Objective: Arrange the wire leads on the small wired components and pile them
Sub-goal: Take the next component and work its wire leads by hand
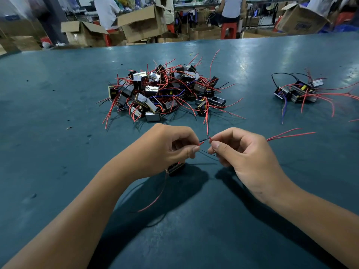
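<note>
At six o'clock on the table (58, 94), the left hand (169, 146) and right hand (239, 152) each pinch red wire leads (202, 143). A big component pile (165, 92) sits at twelve o'clock, a smaller group (299, 91) at two.

Dark teal table (58, 90), far centre pile (163, 92) of black and silver components with red, blue and black leads, far right group (299, 91) black with red leads, red stools (229, 30), brown cartons (141, 22)

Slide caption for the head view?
Both hands pinch one component's wire leads, large pile ahead, small pile right.
</note>
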Motion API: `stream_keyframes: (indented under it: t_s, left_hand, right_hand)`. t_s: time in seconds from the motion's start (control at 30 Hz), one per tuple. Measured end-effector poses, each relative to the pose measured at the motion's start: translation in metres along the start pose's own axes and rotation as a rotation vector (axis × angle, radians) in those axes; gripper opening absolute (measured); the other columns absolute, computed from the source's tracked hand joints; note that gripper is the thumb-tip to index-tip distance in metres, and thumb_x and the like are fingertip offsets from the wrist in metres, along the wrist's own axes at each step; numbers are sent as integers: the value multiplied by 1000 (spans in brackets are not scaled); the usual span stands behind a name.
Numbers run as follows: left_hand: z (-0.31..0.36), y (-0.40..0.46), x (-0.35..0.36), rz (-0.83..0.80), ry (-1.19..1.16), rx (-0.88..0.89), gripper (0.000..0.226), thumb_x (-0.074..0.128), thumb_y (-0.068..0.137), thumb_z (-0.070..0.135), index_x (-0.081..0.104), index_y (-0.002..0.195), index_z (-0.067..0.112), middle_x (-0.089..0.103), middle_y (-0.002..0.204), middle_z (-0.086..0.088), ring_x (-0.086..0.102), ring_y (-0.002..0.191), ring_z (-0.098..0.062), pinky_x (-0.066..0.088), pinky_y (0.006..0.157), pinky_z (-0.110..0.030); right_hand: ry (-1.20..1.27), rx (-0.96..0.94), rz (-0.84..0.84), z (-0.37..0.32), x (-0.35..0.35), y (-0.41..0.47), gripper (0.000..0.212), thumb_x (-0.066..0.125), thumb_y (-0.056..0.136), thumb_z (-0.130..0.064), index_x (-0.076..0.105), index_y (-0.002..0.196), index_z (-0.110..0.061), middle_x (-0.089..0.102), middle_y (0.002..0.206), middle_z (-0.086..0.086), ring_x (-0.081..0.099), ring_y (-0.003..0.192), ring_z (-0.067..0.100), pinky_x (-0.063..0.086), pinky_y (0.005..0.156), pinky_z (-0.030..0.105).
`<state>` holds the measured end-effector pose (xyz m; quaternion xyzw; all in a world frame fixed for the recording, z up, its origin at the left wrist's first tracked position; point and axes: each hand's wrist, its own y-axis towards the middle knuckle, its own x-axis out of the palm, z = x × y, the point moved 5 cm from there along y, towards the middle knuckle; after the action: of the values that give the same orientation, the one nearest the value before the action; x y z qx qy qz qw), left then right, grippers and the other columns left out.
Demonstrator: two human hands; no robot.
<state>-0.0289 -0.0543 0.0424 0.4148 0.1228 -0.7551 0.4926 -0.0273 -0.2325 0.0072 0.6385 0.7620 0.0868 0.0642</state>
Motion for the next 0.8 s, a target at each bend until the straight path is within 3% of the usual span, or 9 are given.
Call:
stream_keyframes:
  t_s: [0.23,0.43,0.8]
  left_hand:
    - [-1,1,1,22,-3,-33,12,67,95,25,73,90,16,69,72,16,64,62,-7,50,60,-19]
    - [0,0,2,36,-10,-35,13,65,97,24,73,89,18,72,74,9,68,65,-11,55,63,-32]
    - [2,0,5,51,-47,-43,11,65,98,19,73,90,15,73,75,10,69,64,-12,56,63,-38]
  right_hand:
    - [10,-39,-34,0,6,-1,19,66,89,0,72,80,-16,70,67,1,52,50,2,39,50,10]
    - [-18,-66,-17,-2,5,-1,13,67,89,0,72,83,-11,67,63,-5,54,50,1,38,51,7]
    - [-78,-124,2,-2,2,0,10,73,88,-10,73,80,-15,62,63,-7,50,58,6,39,55,14]
